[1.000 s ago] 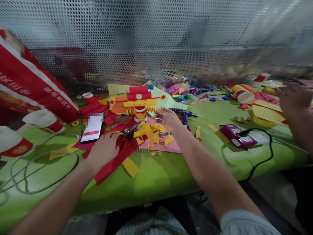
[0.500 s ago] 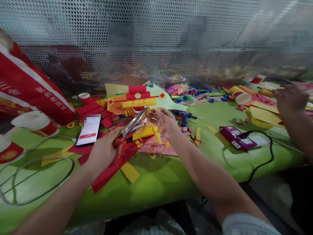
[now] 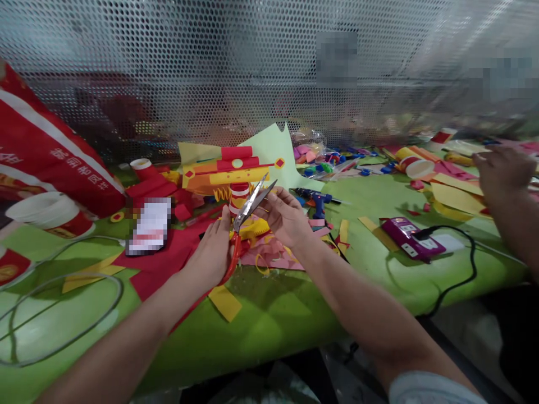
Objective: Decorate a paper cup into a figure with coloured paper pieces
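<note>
Above the green bench (image 3: 273, 320), in front of the red-and-white paper cup (image 3: 240, 192), the scissors (image 3: 245, 213) are held in the left hand (image 3: 213, 249), its fingers at the orange-red handles and the blades slightly parted. The right hand (image 3: 286, 216) is curled just beside the blade tips; whether it pinches anything cannot be told. Handling them well calls for a firm grip on the loops, a slow closing of the blades and right fingertips clear of the cutting edges. The scissors' long axis runs slantwise, handles near the person, tips pointing away and to the right.
</note>
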